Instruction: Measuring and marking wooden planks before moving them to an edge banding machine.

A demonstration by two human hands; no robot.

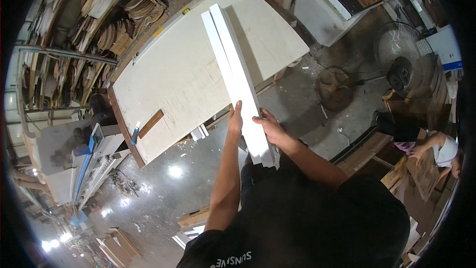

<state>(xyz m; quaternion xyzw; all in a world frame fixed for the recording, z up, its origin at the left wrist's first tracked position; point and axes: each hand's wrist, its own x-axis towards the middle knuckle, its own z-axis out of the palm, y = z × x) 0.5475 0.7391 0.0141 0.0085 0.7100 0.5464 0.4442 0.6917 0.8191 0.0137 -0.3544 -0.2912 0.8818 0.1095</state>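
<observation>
A pair of long white moulding strips (240,79), lying side by side, slants from my body out over a large white-topped worktable (173,79). My left hand (235,119) grips their left edge, its thumb along the side. On the opposite edge, my right hand (270,126) is closed around them near the close end, thumb on top and fingers partly hidden. The close ends show a stepped profile. At the table's left end lie a blue-handled tool with a pale blade (135,135) and a short brown wooden strip (151,123).
Racks of curved wooden pieces (119,30) line the far left. A pedestal fan (399,54) stands at right, its round base (334,87) on the floor. Another person (444,151) is beside wooden boards at lower right. White lengths rest on a machine (94,154) at left.
</observation>
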